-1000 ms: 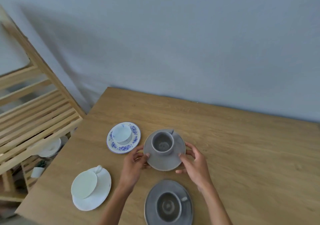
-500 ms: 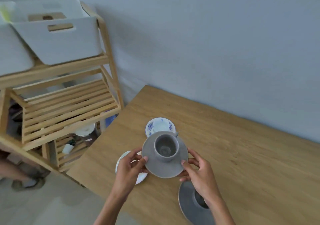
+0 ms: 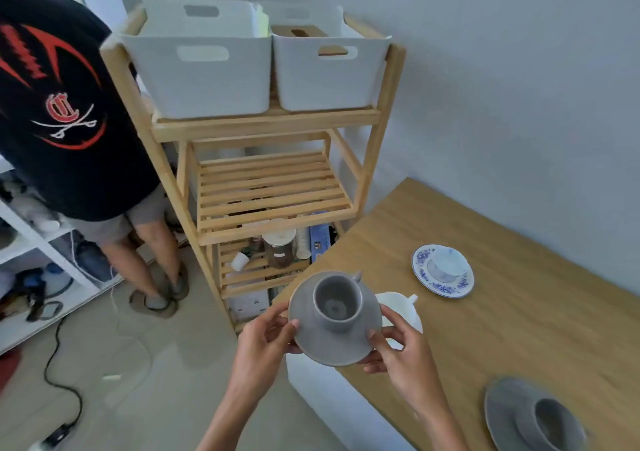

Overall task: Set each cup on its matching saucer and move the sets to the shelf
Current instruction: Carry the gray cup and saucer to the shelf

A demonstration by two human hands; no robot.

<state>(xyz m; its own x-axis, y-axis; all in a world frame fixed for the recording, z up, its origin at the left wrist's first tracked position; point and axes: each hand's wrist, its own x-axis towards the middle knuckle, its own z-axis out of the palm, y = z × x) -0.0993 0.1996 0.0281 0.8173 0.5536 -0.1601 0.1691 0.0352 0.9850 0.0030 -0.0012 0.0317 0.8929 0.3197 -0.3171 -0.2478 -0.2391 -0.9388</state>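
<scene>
A grey cup (image 3: 337, 303) stands upright on a grey saucer (image 3: 329, 345), held in the air past the table's left corner. My left hand (image 3: 266, 336) grips the saucer's left rim and my right hand (image 3: 401, 350) grips its right rim. A blue-flowered cup and saucer (image 3: 443, 272) sit on the wooden table (image 3: 519, 312). A white cup and saucer (image 3: 403, 306) lie partly hidden behind the held set. A second grey cup and saucer (image 3: 533, 416) rest near the bottom right. The wooden shelf unit (image 3: 273, 194) stands ahead, its middle slatted level bare.
Two white bins (image 3: 256, 55) fill the shelf's top level. Jars, cups and a blue box crowd the lower level (image 3: 277, 253). A person in a black shirt (image 3: 65, 104) stands left of the shelf. A black cable (image 3: 62, 381) trails over the floor.
My hands have lifted the grey cup and saucer off the table and carried them left past its corner. The view has swung left, bringing the whole shelf and a person into sight.
</scene>
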